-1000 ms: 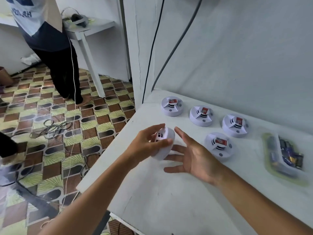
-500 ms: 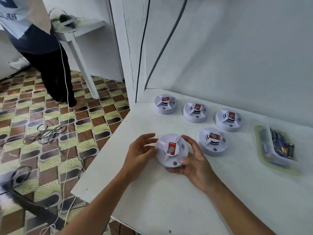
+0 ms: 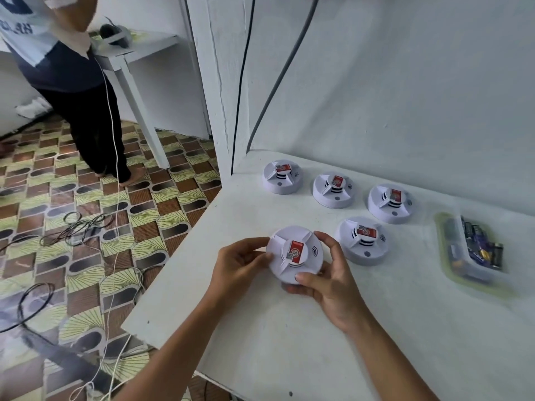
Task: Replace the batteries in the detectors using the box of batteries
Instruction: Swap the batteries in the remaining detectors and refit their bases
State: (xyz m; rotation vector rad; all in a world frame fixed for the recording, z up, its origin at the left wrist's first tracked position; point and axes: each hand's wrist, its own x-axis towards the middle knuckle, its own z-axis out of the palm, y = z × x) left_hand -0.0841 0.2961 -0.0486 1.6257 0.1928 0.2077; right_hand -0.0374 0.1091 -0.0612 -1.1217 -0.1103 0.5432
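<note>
A round white detector (image 3: pixel 292 253) with a red label faces up above the white table (image 3: pixel 289 342). My left hand (image 3: pixel 237 266) grips its left rim and my right hand (image 3: pixel 327 280) grips its right and lower rim. Several more white detectors lie on the table: three in a back row (image 3: pixel 281 177) (image 3: pixel 333 190) (image 3: pixel 389 203) and one in front (image 3: pixel 362 241), just right of my right hand. A clear plastic box of batteries (image 3: pixel 472 250) sits at the right.
The table's left edge drops to a patterned floor with loose cables (image 3: pixel 72 227). A person (image 3: pixel 66 82) stands at the back left beside a small white table (image 3: pixel 136 53). White walls close in behind the detectors.
The detector, held on edge in my left hand a second ago, is now turned label-up and gripped by both hands; my right hand closed on its rim.
</note>
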